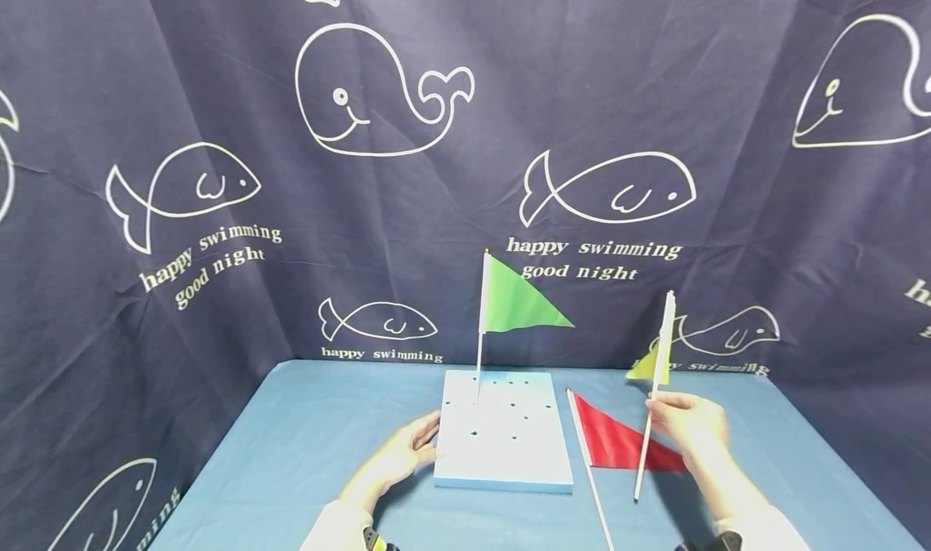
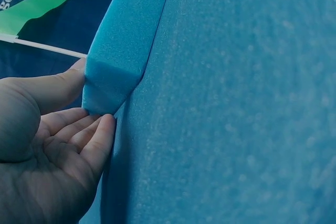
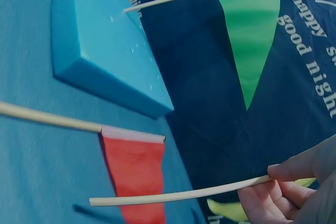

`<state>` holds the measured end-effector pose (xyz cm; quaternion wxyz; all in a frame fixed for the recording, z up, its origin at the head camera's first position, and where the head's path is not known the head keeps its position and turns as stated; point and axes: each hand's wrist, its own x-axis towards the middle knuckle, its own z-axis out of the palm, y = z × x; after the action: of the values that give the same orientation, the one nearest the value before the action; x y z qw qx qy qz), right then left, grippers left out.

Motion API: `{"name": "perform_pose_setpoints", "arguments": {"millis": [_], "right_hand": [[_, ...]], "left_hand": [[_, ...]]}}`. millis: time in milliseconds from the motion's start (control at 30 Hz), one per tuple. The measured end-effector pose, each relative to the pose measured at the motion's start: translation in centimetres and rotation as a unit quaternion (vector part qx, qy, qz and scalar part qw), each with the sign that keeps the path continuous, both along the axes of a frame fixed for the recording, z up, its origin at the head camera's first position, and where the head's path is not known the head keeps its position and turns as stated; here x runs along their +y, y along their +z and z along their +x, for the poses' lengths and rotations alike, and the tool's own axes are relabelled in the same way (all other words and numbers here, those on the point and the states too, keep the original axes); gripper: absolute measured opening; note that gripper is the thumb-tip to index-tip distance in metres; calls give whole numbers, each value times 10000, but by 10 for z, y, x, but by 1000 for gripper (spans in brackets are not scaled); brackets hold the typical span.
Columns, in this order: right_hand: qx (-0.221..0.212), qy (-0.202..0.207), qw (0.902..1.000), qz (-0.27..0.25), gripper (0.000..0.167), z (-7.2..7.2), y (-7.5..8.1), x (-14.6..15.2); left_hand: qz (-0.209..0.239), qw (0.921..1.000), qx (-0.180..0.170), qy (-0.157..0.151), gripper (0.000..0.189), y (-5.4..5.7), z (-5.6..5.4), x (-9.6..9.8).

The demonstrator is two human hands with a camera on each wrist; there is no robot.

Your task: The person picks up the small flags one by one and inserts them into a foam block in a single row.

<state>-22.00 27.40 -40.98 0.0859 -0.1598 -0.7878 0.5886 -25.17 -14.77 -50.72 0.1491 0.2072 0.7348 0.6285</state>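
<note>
A pale blue foam board (image 1: 502, 462) dotted with small holes lies flat on the table. Upright in one of its holes stands a green pennant flag (image 1: 518, 302). My left hand (image 1: 402, 452) grips the board's left edge, thumb at the top and fingers (image 2: 97, 142) along the side. To the right of the board, my right hand (image 1: 691, 423) pinches the wooden stick of a yellow flag (image 1: 662, 349) just below its cloth. That stick is tilted slightly, its bare lower end pointing down over a red flag (image 1: 612, 439) that lies on the table.
The blue tabletop (image 1: 291, 438) stretches out on both sides of the board. Behind it hangs a dark curtain (image 1: 465, 195) printed with whales, fish and lettering. The red flag's stick runs toward the front edge, close beside the board.
</note>
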Motion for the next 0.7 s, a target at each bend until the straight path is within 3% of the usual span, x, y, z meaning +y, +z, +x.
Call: {"name": "perform_pose_setpoints", "arguments": {"millis": [700], "right_hand": [[471, -39, 9989, 32, 38, -18, 24, -40]], "left_hand": [[68, 10000, -7, 1, 70, 0, 1, 1]]}}
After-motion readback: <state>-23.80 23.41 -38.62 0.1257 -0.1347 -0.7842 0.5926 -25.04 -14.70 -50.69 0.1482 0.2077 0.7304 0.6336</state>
